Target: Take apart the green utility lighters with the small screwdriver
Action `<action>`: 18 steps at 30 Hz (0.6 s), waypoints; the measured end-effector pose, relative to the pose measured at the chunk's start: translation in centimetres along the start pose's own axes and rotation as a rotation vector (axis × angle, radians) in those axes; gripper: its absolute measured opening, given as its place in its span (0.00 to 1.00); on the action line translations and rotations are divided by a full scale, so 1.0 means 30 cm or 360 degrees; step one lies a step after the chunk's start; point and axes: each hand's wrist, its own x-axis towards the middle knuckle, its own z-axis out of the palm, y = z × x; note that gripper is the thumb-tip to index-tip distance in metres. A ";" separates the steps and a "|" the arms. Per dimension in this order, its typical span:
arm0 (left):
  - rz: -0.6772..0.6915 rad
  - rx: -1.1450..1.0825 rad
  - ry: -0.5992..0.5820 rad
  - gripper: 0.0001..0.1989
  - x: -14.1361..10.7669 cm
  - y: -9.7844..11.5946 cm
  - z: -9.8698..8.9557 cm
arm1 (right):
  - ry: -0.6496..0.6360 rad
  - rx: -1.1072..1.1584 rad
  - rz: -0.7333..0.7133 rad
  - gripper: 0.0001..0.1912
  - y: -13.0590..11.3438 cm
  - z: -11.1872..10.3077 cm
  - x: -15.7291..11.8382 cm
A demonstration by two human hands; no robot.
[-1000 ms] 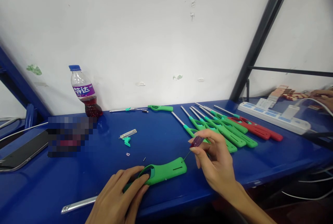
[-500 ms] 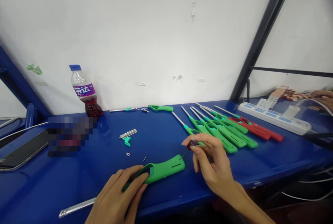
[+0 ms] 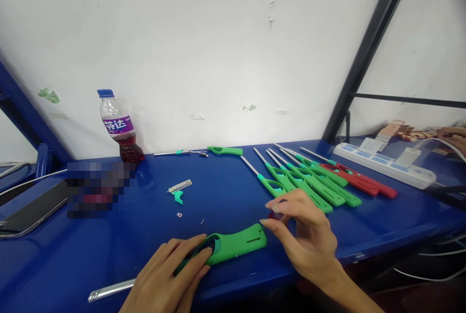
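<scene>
My left hand (image 3: 171, 267) presses a green long-necked lighter (image 3: 236, 247) against the table, fingers wrapped over its trigger opening. The lighter's silver barrel (image 3: 111, 290) sticks out to the left from under the hand. My right hand (image 3: 304, 233) pinches the dark red handle of a small screwdriver (image 3: 275, 214) between thumb and fingers. The screwdriver's thin shaft slants down to the hole at the lighter's right end; its tip is hidden. Beyond the lighter lie a teal trigger (image 3: 178, 196), a clear narrow part (image 3: 181, 186) and a tiny metal piece (image 3: 203, 222).
Several green lighters (image 3: 309, 189) and red lighters (image 3: 358, 180) lie in a row at the right, before a white power strip (image 3: 386, 165). A drink bottle (image 3: 118, 126) stands at the back left, near a dark phone-like device (image 3: 32, 211). A green casing (image 3: 225, 151) lies by the wall.
The lighter has shifted slightly right and toward me under my left hand. My right hand has moved right and a little lower with the screwdriver, its fingers turned about the handle.
</scene>
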 end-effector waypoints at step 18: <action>-0.0005 0.0022 -0.0021 0.14 -0.005 -0.001 0.002 | 0.0070 0.0102 0.0358 0.20 -0.004 0.005 -0.023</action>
